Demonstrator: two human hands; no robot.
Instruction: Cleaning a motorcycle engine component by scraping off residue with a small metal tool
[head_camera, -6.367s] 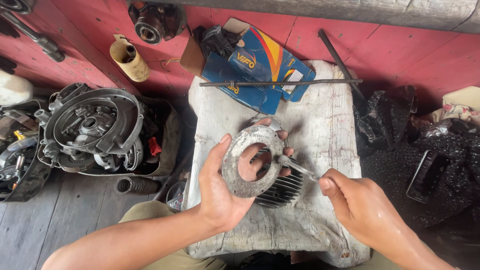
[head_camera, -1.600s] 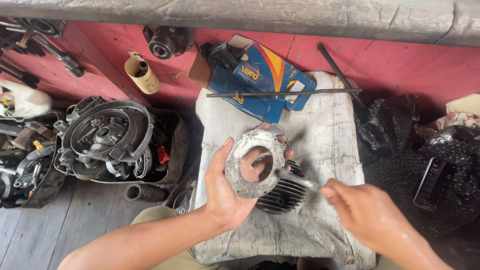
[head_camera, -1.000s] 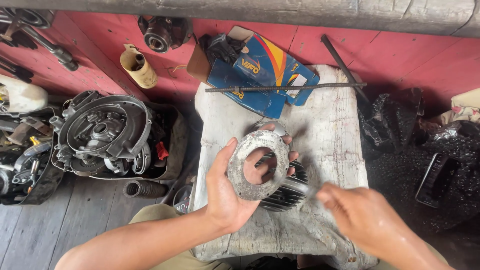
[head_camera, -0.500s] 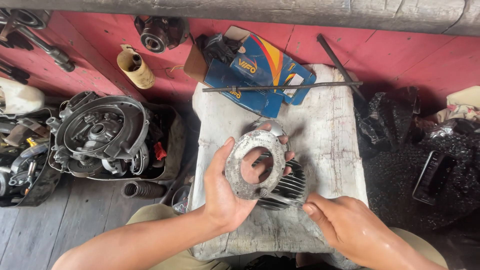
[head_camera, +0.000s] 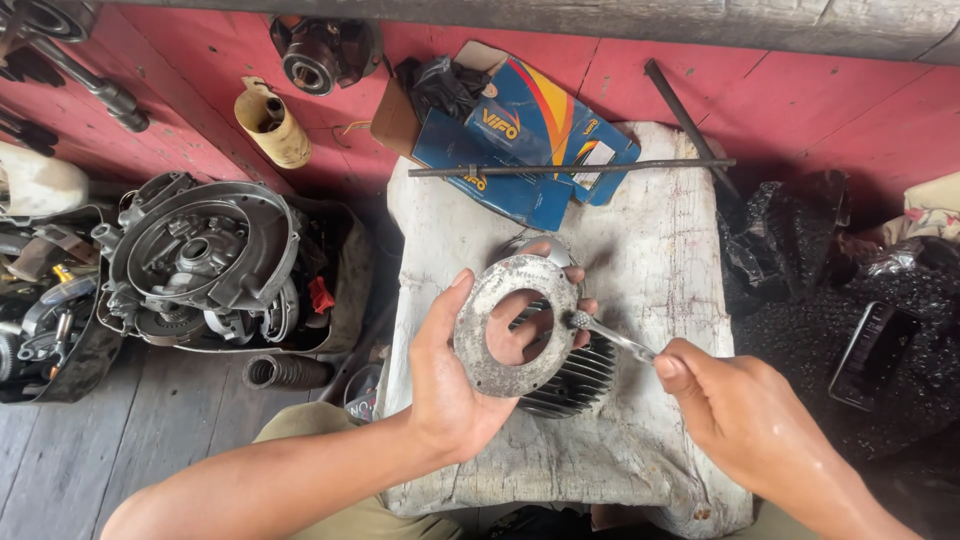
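- Head camera view, looking down at a worn grey wooden block (head_camera: 650, 260) used as a work surface; everything below is placed relative to this block.
- Far left of the block, on the dark plank floor, lies an open engine crankcase (head_camera: 200, 265) with a short ribbed rubber hose (head_camera: 287, 372) just in front of it.
- Left hand (head_camera: 450, 385) is raised over the block's near left part, thumb and fingers closed around a flat, round metal plate with a large centre hole (head_camera: 515, 325), held tilted up toward the camera.
- Directly beneath the plate, resting on the block, sits a finned engine cylinder (head_camera: 572, 382), partly hidden by it.
- Right hand (head_camera: 740, 420) is over the block's near right part, fingers pinched shut on a thin metal tool (head_camera: 612, 337) whose tip touches the plate's right rim.
- At the block's far edge lie a blue cardboard parts box (head_camera: 520, 150) and a long thin metal rod (head_camera: 570, 168).
- Judged step: the plate's face is being scraped or picked clean at its rim.
- Next move likely calls for a steady grip on the plate and turning it to bring a fresh stretch under the tip.
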